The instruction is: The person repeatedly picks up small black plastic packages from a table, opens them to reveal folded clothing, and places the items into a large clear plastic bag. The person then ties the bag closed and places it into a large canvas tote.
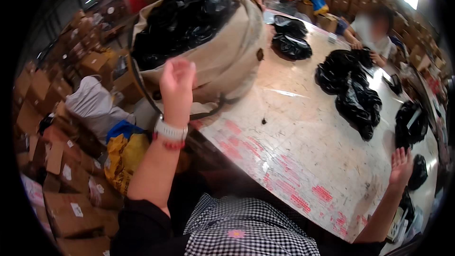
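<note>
Left hand (177, 81) is raised with fingers loosely curled against the rim of the large beige sack (222, 52), apparently gripping its edge, though the grasp is not fully visible; right hand (401, 165) lies spread flat and empty on the table (294, 147); the sack sits at the table's near corner, packed with glossy black plastic parcels (182, 21); by judgement most remain inside; crumpled black bags (353, 90) lie spread on the worn, pale, red-flecked top; cardboard boxes (66, 199) crowd the floor; a co-worker (374, 38) handles bags opposite.
</note>
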`<state>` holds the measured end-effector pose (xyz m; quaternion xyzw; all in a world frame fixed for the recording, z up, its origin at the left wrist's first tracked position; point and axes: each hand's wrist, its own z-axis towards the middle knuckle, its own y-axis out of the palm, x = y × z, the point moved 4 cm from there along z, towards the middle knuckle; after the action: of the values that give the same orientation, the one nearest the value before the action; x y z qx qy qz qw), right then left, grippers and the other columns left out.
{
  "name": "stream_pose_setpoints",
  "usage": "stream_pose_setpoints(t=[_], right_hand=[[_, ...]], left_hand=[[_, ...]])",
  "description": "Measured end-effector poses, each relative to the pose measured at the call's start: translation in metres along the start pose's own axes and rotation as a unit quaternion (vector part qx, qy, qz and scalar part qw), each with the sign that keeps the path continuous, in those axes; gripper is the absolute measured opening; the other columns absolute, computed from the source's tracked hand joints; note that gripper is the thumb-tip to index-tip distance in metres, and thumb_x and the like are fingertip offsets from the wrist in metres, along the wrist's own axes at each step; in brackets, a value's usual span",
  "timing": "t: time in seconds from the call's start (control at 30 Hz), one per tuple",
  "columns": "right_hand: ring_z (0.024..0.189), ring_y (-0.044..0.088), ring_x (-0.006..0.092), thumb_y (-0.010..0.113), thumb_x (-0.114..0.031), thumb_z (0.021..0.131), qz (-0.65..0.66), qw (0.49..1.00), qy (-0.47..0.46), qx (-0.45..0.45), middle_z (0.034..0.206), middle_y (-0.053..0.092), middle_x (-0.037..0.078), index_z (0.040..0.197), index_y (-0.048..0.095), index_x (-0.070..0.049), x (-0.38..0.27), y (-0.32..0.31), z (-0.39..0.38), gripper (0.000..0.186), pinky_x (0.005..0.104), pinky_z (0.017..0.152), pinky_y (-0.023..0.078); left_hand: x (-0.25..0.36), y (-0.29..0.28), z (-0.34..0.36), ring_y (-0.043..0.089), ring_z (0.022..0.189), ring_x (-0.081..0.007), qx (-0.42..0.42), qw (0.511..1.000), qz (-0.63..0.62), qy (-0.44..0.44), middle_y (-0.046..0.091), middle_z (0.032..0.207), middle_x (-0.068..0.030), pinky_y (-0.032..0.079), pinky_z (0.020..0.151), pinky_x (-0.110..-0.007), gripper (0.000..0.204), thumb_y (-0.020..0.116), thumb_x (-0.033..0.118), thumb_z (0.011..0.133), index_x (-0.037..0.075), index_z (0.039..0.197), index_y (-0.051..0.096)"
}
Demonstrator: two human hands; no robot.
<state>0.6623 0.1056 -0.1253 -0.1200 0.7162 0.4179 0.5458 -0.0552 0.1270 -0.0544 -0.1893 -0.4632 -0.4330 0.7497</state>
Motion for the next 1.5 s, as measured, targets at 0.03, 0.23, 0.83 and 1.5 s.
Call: stream_pose_setpoints(t=[0.03,0.23,0.83,1.5], right_hand=[[0.143,0.042,0.0276,0.057,-0.028,0.102,-0.078,0.995,-0.040,-0.048,0.155,0.043,0.014,0.153,0.039,-0.007,0.037,0.018,-0.015,0.058,0.0433,0.114,0.037],[0.145,0.036,0.0376,0.067,-0.009,0.089,-0.463,0.787,-0.280,-0.297,0.156,0.038,0.021,0.144,0.047,-0.001,0.190,0.109,-0.140,0.059,0.0486,0.116,0.032],[0.132,0.050,0.0394,0.073,-0.007,0.081,-0.543,0.685,-0.333,-0.353,0.145,0.051,0.023,0.119,0.061,-0.001,0.173,0.129,-0.155,0.040,0.0449,0.110,0.040],[0.111,0.065,0.0319,0.076,-0.041,0.088,-0.430,0.618,-0.021,-0.659,0.119,0.070,0.020,0.128,0.063,-0.002,0.188,0.264,-0.163,0.057,0.0422,0.097,0.051]], left_hand=[[-0.007,-0.012,0.034,0.056,0.079,-0.0084,0.033,0.995,0.072,0.069,0.061,0.096,0.0000,0.049,0.074,-0.024,0.013,0.065,0.008,0.097,0.003,0.107,0.060],[-0.068,-0.022,0.148,0.068,0.106,-0.0309,-0.061,0.917,0.385,0.087,0.054,0.133,-0.0228,0.055,0.093,-0.038,0.057,0.076,0.011,0.084,0.003,0.136,0.053],[-0.048,-0.052,0.041,0.062,0.115,-0.0259,0.061,0.903,-0.421,-0.062,0.063,0.131,-0.0106,0.052,0.095,-0.040,0.030,0.053,0.016,0.103,0.005,0.130,0.058],[-0.097,0.070,-0.173,0.068,0.090,-0.0305,-0.210,0.963,0.166,-0.020,0.068,0.102,-0.0169,0.054,0.080,-0.040,0.036,0.071,0.008,0.089,0.004,0.121,0.056]])
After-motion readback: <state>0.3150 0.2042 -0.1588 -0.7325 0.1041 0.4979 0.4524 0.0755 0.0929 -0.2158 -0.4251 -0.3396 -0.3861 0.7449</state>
